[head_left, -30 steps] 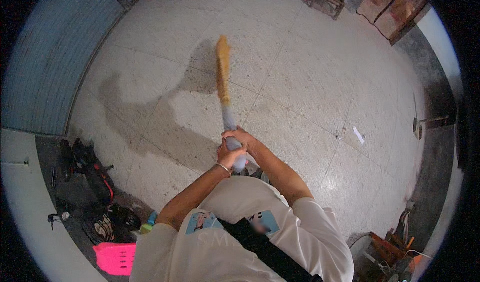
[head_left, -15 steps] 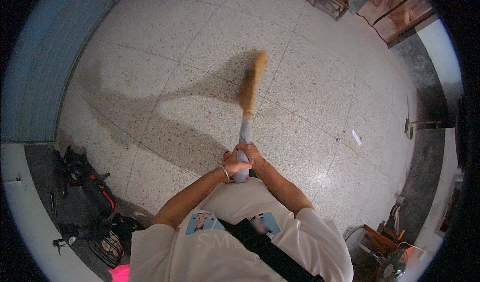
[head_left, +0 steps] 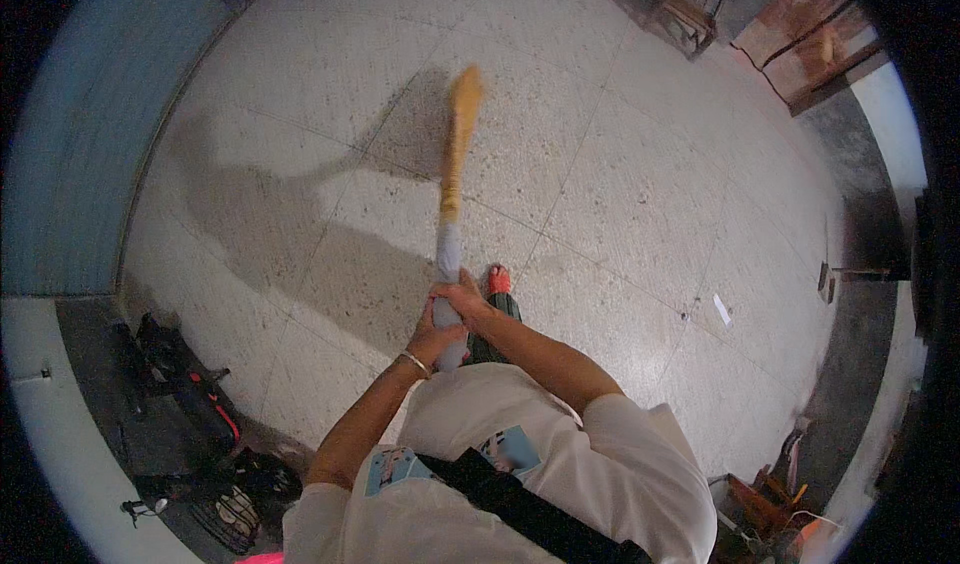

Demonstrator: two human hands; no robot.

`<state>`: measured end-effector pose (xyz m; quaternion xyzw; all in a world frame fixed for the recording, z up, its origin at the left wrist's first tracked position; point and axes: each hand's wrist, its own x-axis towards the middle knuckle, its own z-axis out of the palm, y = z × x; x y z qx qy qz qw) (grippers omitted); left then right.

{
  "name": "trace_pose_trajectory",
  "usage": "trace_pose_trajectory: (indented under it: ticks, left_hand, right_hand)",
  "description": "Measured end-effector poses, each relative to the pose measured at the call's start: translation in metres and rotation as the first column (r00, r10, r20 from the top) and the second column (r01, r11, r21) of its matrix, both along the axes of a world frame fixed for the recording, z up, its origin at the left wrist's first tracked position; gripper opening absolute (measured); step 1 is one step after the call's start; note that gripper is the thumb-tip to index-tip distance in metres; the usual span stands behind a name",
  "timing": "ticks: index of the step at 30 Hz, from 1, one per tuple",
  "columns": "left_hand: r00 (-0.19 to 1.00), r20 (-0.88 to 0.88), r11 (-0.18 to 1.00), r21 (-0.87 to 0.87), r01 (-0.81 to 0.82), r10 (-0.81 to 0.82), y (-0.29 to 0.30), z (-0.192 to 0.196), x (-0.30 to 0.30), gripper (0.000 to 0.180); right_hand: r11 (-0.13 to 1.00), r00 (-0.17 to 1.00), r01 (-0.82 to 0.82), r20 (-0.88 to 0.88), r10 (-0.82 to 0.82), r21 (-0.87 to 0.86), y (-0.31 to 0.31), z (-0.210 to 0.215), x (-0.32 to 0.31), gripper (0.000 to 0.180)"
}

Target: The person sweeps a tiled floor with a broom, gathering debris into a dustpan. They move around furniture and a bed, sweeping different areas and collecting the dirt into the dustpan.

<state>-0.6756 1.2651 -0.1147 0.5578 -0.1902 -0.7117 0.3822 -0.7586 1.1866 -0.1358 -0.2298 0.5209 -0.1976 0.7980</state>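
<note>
A broom with yellowish-brown straw bristles (head_left: 463,109) and a grey-wrapped handle (head_left: 448,249) points away from me over the floor. Around the lower part of that handle, close to my body, my left hand (head_left: 432,340) is closed; a bracelet circles its wrist. My right hand (head_left: 464,301) is wrapped round the handle just above it. The head of the broom casts a shadow to its left. Whether the bristle tips touch the floor I cannot tell.
My foot in a red sandal (head_left: 499,280) stands right of the handle. A white paper scrap (head_left: 722,310) lies on the speckled floor (head_left: 600,204). Dark gear (head_left: 190,379) fills the left side, a wooden chair (head_left: 692,2) the far right. A blue ribbed wall or shutter (head_left: 80,134) borders the left.
Both hands and the broom have moved left in view, and the bristles now reach farther up and left. My sandalled foot shows more fully. Both hands have kept their hold.
</note>
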Motion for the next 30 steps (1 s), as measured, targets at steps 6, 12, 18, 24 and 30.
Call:
trace_pose_trajectory:
  ticks: [6, 12, 18, 24, 30]
  left_hand:
    - [0.986, 0.067, 0.970, 0.181, -0.161, 0.151, -0.133, -0.012, 0.020, 0.080]
    - [0.998, 0.010, 0.989, 0.139, 0.055, -0.057, -0.227, -0.039, -0.005, 0.077]
    - [0.877, 0.226, 0.906, 0.116, 0.408, -0.424, -0.240, -0.055, -0.077, 0.094]
    - [0.631, 0.352, 0.694, 0.080, 0.715, -0.691, -0.230, -0.107, -0.088, 0.106]
    - [0.616, 0.195, 0.639, 0.088, 0.764, -0.763, -0.257, -0.009, -0.046, 0.102]
  right_hand:
    - [0.907, 0.965, -0.263, -0.094, 0.246, -0.330, -0.139, -0.147, 0.053, 0.050]
    - [0.704, 0.909, -0.405, -0.174, 0.379, -0.583, -0.222, -0.139, -0.005, 0.020]
    - [0.964, 0.985, 0.168, -0.006, -0.173, -0.205, -0.188, -0.132, -0.098, 0.017]
    - [0.768, 0.768, 0.640, 0.008, -0.640, 0.003, -0.161, -0.118, -0.123, 0.027]
    - [0.730, 0.715, 0.676, -0.149, -0.683, -0.101, -0.160, -0.059, -0.084, 0.038]
